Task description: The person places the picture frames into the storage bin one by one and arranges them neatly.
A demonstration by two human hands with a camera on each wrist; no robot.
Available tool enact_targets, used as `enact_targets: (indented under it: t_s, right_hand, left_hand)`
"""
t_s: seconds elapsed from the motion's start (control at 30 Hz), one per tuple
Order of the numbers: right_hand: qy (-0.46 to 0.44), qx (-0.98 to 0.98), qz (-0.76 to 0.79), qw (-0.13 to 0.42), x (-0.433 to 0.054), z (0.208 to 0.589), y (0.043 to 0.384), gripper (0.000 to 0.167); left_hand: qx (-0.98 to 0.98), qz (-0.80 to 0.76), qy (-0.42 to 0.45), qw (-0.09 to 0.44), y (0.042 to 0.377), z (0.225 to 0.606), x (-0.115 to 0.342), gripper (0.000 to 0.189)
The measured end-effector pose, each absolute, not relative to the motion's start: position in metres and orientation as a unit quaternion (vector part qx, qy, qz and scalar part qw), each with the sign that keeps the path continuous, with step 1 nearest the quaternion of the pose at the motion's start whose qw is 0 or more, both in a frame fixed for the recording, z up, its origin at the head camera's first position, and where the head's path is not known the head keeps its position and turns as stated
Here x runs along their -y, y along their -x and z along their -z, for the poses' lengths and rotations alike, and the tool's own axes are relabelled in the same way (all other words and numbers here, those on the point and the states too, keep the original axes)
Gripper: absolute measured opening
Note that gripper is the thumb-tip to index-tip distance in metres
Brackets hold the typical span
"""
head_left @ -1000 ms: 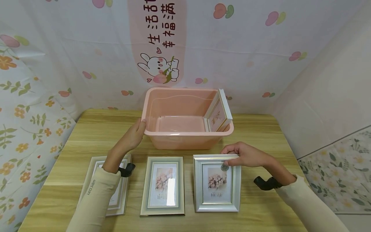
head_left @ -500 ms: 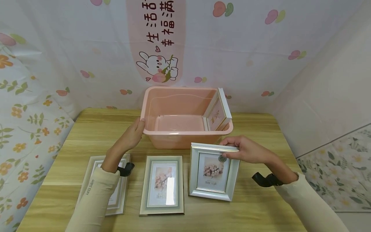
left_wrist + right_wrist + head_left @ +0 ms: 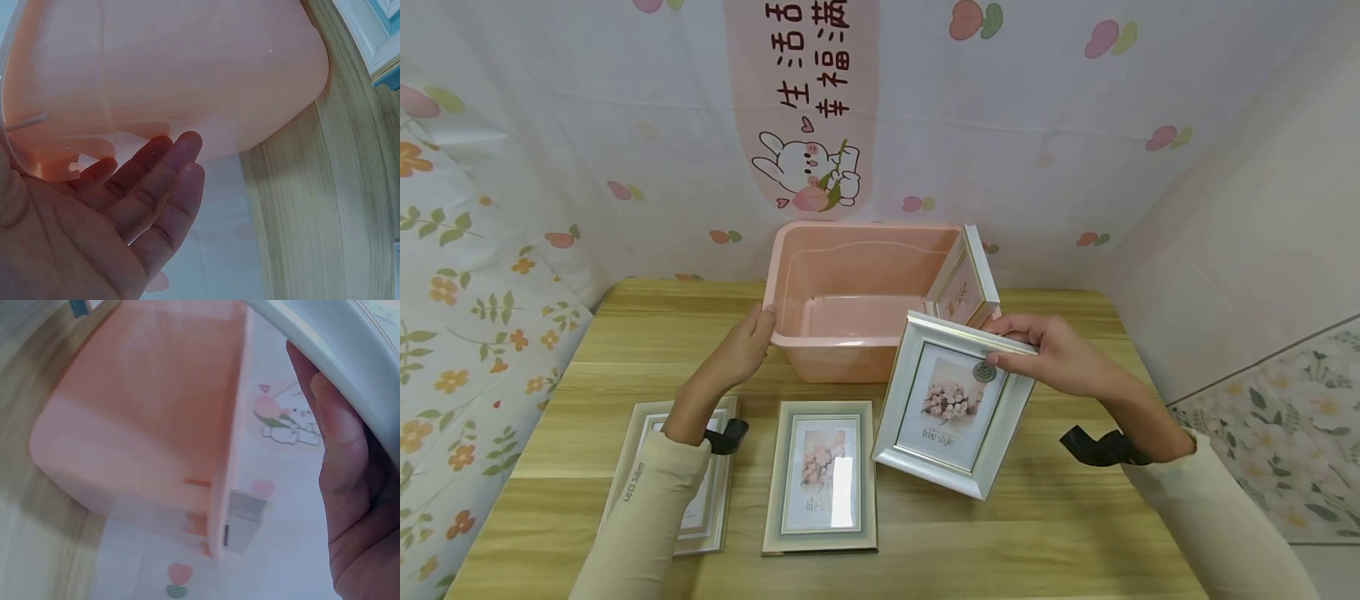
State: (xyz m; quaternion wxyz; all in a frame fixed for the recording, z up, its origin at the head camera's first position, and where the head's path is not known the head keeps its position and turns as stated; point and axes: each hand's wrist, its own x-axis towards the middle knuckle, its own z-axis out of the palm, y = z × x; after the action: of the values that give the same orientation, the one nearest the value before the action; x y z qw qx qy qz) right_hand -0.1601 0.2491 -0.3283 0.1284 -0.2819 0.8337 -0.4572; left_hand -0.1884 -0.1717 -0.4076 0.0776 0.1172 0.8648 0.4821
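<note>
Fingers [image 3: 1011, 323] and thumb of the right hand [image 3: 1063, 358] pinch the silver frame [image 3: 951, 402] at its top edge, the thumb on the front beside a round sticker [image 3: 984, 372]. I see this frame held up over the table [image 3: 1060, 533], tilted, its picture facing the head camera, just in front of the right part of the bin [image 3: 835, 362]; I cannot tell whether the two touch. The left hand [image 3: 747, 346] grips the bin's left end, thumb at the rim; my left wrist view shows its fingers slightly bent, close side by side at the wall. Inside the bin, a white frame [image 3: 962, 287] stands leaning at the right end, its top above the rim. On the table, the middle frame [image 3: 820, 479] lies flat between the silver frame and the left frame [image 3: 711, 508], which the left sleeve [image 3: 651, 500] partly hides from me. Behind everything hangs a backdrop [image 3: 955, 117] with a rabbit [image 3: 808, 167].
</note>
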Motion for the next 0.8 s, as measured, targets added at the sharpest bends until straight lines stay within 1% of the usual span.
enact_targets:
  t_s: [0.23, 0.4, 0.67, 0.8]
  right_hand:
    - [0.238, -0.837, 0.486, 0.082, -0.252, 0.308, 0.158, 0.021]
    - [0.201, -0.831, 0.515, 0.055, -0.254, 0.297, 0.16, 0.016]
    - [0.174, -0.734, 0.655, 0.045, -0.254, 0.283, 0.168, 0.019]
    - [0.158, -0.678, 0.718, 0.026, -0.249, 0.277, 0.174, 0.016]
  left_hand:
    - [-0.862, -0.488, -0.124, 0.068, 0.188, 0.409, 0.171, 0.055]
    - [-0.86, -0.492, -0.122, 0.064, 0.188, 0.41, 0.171, 0.054]
    - [-0.862, -0.486, -0.118, 0.08, 0.188, 0.406, 0.171, 0.05]
    - [-0.863, -0.487, -0.114, 0.078, 0.188, 0.406, 0.17, 0.051]
